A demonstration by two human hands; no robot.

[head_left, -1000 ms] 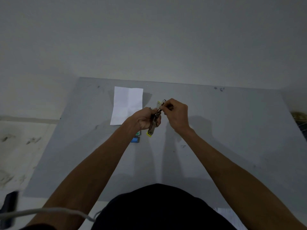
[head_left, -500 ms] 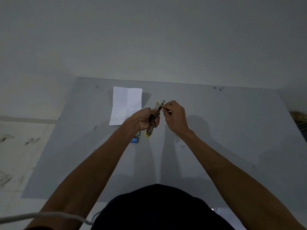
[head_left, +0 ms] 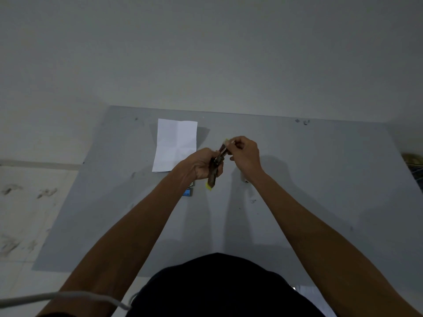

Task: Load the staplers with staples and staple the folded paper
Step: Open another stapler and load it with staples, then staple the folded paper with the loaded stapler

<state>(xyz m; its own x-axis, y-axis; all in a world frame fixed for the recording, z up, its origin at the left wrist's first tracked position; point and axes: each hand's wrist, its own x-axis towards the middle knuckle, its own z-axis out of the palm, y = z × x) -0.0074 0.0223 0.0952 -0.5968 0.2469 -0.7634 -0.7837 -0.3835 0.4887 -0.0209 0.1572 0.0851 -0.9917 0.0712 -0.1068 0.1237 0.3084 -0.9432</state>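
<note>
Grey desk [head_left: 297, 179] across the middle of the frame, with white folded paper [head_left: 175, 145] lying flat at upper centre-left. Just right of the paper and raised off the surface, left hand [head_left: 203, 164] clenched around a small stapler [head_left: 215, 171] with a yellow end pointing down, right hand [head_left: 246, 154] pinching at its upper tip, whether on a staple strip or on the stapler itself too blurred to tell. Below the left hand, a small blue box [head_left: 188, 192] on the desk.
</note>
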